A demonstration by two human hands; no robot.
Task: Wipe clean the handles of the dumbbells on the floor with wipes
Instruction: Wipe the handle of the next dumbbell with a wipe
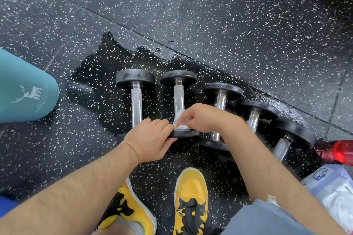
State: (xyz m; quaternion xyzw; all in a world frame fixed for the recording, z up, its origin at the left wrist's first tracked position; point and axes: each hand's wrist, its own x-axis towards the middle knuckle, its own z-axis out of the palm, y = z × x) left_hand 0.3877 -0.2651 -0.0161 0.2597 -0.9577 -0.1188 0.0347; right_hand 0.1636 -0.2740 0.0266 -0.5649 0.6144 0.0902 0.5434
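Observation:
Several black dumbbells with chrome handles lie side by side on the wet speckled floor. The second from the left (pixel 179 99) has a white wipe (pixel 179 120) wrapped round the near end of its handle. My right hand (pixel 202 118) pinches that wipe against the handle. My left hand (pixel 150 139) grips the near black head (pixel 183 133) of the same dumbbell. The leftmost dumbbell (pixel 136 105) lies just left of my left hand. Three more dumbbells (pixel 219 101) run off to the right, partly hidden by my right forearm.
A teal rolled mat (pixel 24 89) lies at the left. At the right edge are a red bottle (pixel 340 151) and a pack of wipes (pixel 332 187). My yellow shoes (pixel 191 196) stand just below the dumbbells. A dark wet patch (pixel 107 63) surrounds the dumbbells.

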